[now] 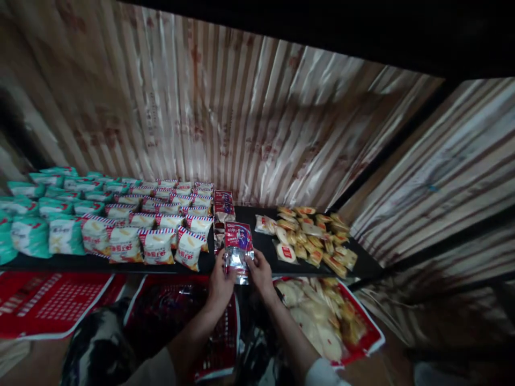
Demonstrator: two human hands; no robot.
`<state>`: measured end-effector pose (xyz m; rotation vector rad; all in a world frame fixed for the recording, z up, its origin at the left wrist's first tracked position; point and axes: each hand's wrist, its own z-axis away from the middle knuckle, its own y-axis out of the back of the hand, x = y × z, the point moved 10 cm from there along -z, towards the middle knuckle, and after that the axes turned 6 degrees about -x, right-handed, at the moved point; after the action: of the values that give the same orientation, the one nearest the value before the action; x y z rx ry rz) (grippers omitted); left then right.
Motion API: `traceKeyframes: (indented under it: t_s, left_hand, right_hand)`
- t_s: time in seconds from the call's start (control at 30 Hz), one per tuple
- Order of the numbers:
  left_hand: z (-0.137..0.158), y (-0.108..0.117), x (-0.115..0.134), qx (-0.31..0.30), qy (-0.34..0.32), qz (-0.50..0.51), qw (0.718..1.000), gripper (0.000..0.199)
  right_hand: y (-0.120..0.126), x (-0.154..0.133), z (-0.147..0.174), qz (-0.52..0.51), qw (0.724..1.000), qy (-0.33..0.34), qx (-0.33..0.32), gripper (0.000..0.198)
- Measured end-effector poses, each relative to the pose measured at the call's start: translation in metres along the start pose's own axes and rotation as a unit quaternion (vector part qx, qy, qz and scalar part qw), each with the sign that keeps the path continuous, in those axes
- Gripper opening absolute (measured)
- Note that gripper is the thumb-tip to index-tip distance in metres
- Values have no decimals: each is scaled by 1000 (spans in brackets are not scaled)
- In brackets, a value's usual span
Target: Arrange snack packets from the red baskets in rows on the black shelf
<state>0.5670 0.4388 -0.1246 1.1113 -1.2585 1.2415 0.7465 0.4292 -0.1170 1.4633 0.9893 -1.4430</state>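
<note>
Between both hands, just over the front edge of the dark shelf (245, 217), is a red and purple foil snack packet (238, 238) with a shiny silver lower part. My left hand (221, 284) grips its left side and my right hand (259, 272) its right side, fingers closed on the edges. Right behind it, similar red packets (223, 199) stand in a narrow column on the shelf. To their left stand rows of white chip bags (157, 247) with striped tops. On the right lies a loose heap of small yellow-wrapped snacks (311, 238).
Teal bags (30, 236) fill the shelf's left end. Below the shelf are a red basket (64, 305) at left, a red basket (237, 332) with dark packets in the middle, and one with pale packets (309, 316) at right. Striped sheeting (241, 107) hangs behind.
</note>
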Motion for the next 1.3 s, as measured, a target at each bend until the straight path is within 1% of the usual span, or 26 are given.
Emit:
traceKeyframes:
  t_s: [0.07, 0.13, 0.23, 0.33, 0.47, 0.6, 0.7, 0.8, 0.93, 1.1, 1.2, 1.3]
  left_hand:
    - [-6, -1, 10, 12, -50, -48, 998, 52]
    - [-14, -4, 15, 23, -75, -87, 993, 46]
    - [-30, -8, 13, 44, -72, -126, 988, 43]
    - [-48, -11, 14, 65, -75, -152, 983, 43]
    - [-67, -12, 17, 81, -84, -175, 978, 44]
    - [-79, -11, 16, 92, -86, -197, 972, 45]
    - [-81, -11, 11, 100, -90, -210, 968, 45]
    - [-78, -15, 7, 93, -98, -241, 961, 47]
    - [-72, -18, 4, 86, -102, -280, 951, 47]
    - [-68, -18, 5, 79, -95, -302, 945, 48]
    - [-68, -18, 7, 74, -89, -331, 937, 47]
    - [-66, -20, 10, 68, -84, -349, 931, 47]
  right_hand:
    - [-4, -3, -15, 25, 1000, 8, 0, 51]
    - [-6, -6, -29, 64, 998, 8, 11, 46]
    - [-10, -15, -49, 130, 991, 20, 29, 41]
    - [-18, -23, -66, 192, 981, 30, 24, 37]
    - [-28, -25, -88, 254, 967, 16, 21, 39]
    - [-36, -23, -103, 290, 957, 22, 19, 39]
    - [-39, -19, -109, 322, 946, 24, 15, 38]
    - [-41, -15, -108, 352, 936, 21, 14, 40]
    - [-42, -13, -104, 357, 934, 27, 22, 42]
    - [-45, -9, -99, 380, 925, 14, 15, 47]
    - [-47, -7, -98, 388, 921, 11, 3, 45]
    - [-47, -7, -99, 386, 922, 22, 6, 41]
